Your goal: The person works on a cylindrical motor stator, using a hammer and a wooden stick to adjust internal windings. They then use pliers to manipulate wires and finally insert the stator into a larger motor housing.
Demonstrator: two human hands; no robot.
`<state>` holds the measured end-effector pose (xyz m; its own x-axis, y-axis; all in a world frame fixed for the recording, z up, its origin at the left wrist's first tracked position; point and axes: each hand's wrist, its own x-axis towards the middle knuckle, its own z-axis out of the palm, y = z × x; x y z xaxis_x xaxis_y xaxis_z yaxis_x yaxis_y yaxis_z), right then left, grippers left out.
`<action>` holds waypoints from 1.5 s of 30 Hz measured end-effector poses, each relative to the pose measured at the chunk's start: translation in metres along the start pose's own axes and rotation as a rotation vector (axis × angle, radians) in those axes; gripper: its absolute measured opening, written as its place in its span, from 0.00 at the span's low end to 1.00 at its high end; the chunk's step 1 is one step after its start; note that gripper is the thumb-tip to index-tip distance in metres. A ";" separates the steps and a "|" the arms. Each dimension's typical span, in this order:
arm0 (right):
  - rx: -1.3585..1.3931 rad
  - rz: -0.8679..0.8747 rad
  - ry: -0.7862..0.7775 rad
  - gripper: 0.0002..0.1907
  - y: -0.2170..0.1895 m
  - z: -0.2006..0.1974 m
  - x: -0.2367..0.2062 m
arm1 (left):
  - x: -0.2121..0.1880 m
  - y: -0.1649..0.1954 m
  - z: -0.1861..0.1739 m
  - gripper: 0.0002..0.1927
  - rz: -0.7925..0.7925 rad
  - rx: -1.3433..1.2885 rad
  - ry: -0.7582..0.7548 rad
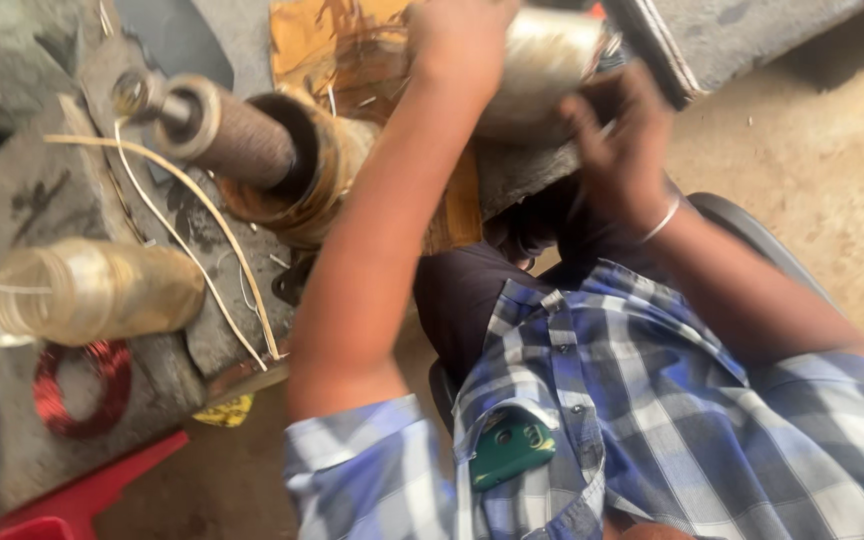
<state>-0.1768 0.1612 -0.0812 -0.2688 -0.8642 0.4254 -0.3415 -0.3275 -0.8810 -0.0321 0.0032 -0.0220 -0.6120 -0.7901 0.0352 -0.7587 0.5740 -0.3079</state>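
The left hand [457, 40] lies over the near end of a pale spool [542, 65] at the top of the view, fingers curled down onto it, so it seems to grip the spool (blur hides the fingertips). The right hand [620, 150] sits just below and to the right of the spool, fingers bent and pinched toward its underside; whether it holds a strand of wire or only touches the spool I cannot tell. The spool lies on its side at the far edge of the bench [42, 200], its long axis running roughly left to right across the view, tipped a little upward to the right. The left hand is the nearer of the two, resting directly on it. To the left a threaded shaft [237, 140] points up-left out of a copper-wound coil [317, 180]. Further left lie a second spool [92, 290] and a red wire ring [82, 390].
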 end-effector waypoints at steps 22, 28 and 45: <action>-0.069 -0.318 -0.837 0.15 0.135 -0.100 -0.038 | -0.051 0.048 0.009 0.23 -0.298 -0.579 0.213; -0.140 -0.306 -0.879 0.15 0.140 -0.096 -0.031 | -0.039 0.100 -0.002 0.39 -0.297 -0.240 0.173; 0.287 -0.357 -0.340 0.13 0.073 -0.131 0.016 | 0.006 0.055 -0.011 0.30 -0.023 -0.596 0.348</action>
<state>-0.3245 0.1733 -0.1114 0.1396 -0.7394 0.6586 -0.0864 -0.6717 -0.7357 -0.0800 0.0326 -0.0284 -0.5547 -0.7455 0.3696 -0.7044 0.6572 0.2683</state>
